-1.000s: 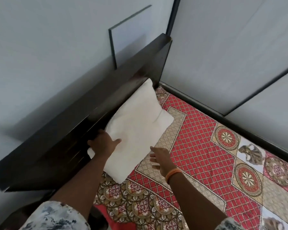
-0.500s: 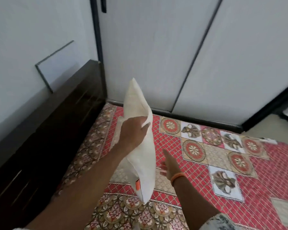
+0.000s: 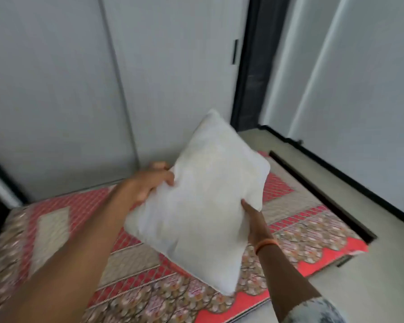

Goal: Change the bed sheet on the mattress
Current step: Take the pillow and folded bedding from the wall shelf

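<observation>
Both hands carry the white pillow (image 3: 203, 199) clear above the bed. Her or his left hand (image 3: 147, 185) has its fingers curled over the pillow's edge at nine o'clock, pinching the fabric; the right hand (image 3: 254, 220) presses up against the edge at four o'clock, thumb on the near face, the fingers hidden behind it. The patterned bed sheet (image 3: 131, 273) lies spread on the mattress, not yet stripped.

I'd judge this is the clearing step: get the pillow off so the sheet can come away. Done well, it means keeping both grips until the pillow is past the bed's edge, then setting it somewhere clean rather than dropping it back on the sheet.

The bed's corner (image 3: 359, 248) sits at three o'clock, with open floor (image 3: 371, 287) beyond it toward four and five o'clock: that looks the freest way out. At twelve o'clock the pale wall panels (image 3: 68, 89) stand tight against the far side of the bed, so there is no room to swing that way.
</observation>
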Available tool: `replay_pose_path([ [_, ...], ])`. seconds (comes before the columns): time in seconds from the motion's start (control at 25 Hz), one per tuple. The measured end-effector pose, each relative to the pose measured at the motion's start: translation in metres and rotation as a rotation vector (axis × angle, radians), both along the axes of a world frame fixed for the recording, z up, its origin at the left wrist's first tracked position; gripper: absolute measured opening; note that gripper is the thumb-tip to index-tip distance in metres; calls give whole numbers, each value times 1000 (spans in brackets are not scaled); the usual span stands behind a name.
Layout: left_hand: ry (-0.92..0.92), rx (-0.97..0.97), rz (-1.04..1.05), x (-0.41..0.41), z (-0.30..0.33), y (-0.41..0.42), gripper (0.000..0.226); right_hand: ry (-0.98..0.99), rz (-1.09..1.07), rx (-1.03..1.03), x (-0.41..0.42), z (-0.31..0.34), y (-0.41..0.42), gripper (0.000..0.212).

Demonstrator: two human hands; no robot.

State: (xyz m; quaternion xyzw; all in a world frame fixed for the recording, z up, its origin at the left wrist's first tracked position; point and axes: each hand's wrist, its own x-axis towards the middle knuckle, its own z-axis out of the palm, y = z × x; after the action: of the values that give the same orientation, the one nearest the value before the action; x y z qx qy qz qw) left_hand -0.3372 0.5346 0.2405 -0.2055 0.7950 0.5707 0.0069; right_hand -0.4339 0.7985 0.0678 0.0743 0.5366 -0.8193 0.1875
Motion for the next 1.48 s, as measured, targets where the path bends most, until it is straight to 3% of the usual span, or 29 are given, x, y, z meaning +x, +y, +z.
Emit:
replay_pose_path([
  [0.08, -156, 101, -39, -38, -30, 64, 31, 80, -137, 170, -7, 9, 78, 50],
  [0.24, -256, -5, -251, -137, -101, 240, 70, 45, -441, 393, -20, -1, 264, 43],
  [0.36, -246, -78, -299, -159, -114, 306, 61, -15, -502, 476, -17, -4, 330, 30],
  [0.48, -181, -46, -527, -225, -133, 434, 56, -60, -754, 499, -21, -1, 442, 25],
  [0.8, 106, 26, -855, -374, -70, 724, 49, 91, -1152, 531, -88, 80, 682, 31],
  [1.16, 267, 105, -977, -471, -47, 983, 30, 196, -1306, 563, -167, 116, 921, 40],
  [1.48, 301, 182, -980, -548, -22, 1213, 29, 225, -1282, 630, -250, 154, 1156, 49],
])
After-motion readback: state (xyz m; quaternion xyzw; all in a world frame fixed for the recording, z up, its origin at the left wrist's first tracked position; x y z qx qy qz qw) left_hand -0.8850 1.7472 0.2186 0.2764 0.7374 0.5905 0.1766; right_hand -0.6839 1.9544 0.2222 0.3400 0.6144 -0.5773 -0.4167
